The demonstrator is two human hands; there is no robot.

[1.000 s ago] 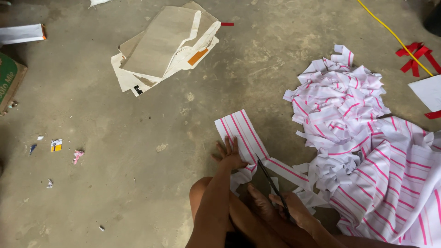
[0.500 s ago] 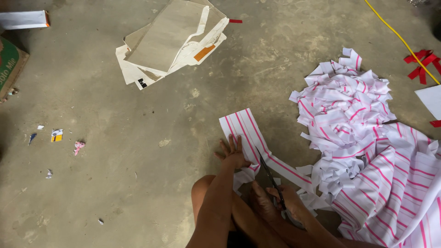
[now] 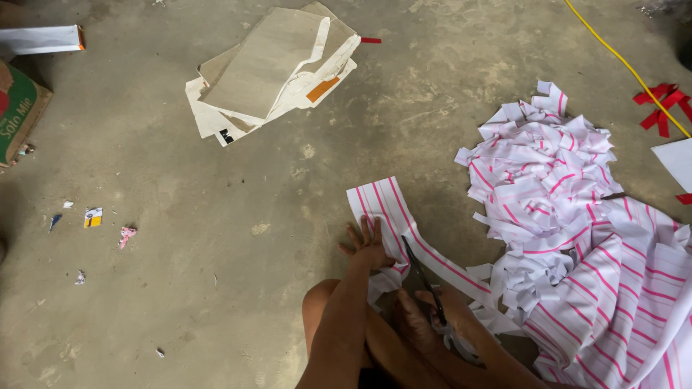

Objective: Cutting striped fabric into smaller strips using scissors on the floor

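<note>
Bare grey concrete floor [image 3: 216, 302], stained and scuffed, in soft daylight

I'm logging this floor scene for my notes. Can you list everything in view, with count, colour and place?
Striped strip: one, white with pink lines, flat on the floor under the left hand.
Scissors: one pair, dark, blades on the strip, at the right hand.
Heap of cut strips: one pile, white and pink, right of centre.
Striped sheet: one, white and pink, lower right.
Stack of cardboard sheets: one, beige and white, top centre.
Yellow cord: one, top right.
Red scraps: a few, right edge.
Green box: one, left edge.
Small litter: several bits, mixed colours, left.
Concrete floor: grey.
Left hand: pressing the strip.
Right hand: on the scissors.
</note>
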